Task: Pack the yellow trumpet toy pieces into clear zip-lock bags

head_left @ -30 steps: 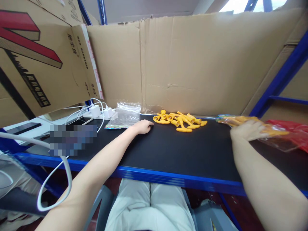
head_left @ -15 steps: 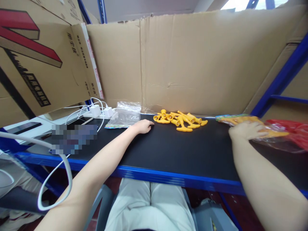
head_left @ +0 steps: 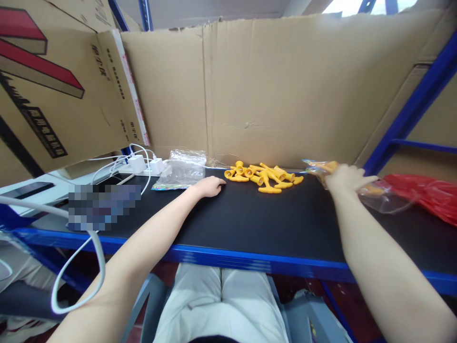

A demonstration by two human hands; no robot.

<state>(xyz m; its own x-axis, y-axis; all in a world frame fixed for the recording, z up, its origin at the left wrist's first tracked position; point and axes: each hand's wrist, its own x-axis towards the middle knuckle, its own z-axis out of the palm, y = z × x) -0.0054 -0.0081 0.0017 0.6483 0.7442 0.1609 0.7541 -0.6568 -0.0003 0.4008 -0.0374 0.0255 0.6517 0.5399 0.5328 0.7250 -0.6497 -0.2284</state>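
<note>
My left hand (head_left: 211,186) lies on the black tabletop with its fingers curled in, and nothing shows in them. Just right of it is a loose pile of yellow plastic T-shaped pieces (head_left: 269,189), some with round, cup-like ends. My right hand (head_left: 344,179) grips a clear plastic bag (head_left: 387,202) from above, farther right. More yellow pieces show through the bag on both sides of the hand, and its printed colourful edge sticks out at the left. The right fingertips are partly hidden against the bag.
An emptied-looking clear bag (head_left: 182,169) lies behind my left forearm. White chargers (head_left: 136,163) with cables and a blurred-out object (head_left: 103,205) are at the left. A red plastic bag (head_left: 424,193) is at the right. Cardboard (head_left: 285,90) walls the back; a blue rail (head_left: 250,259) edges the front.
The bag of yellow pieces has shifted left under my right hand, nearer the pile. My left hand keeps its place on the tabletop. The whole view has turned slightly.
</note>
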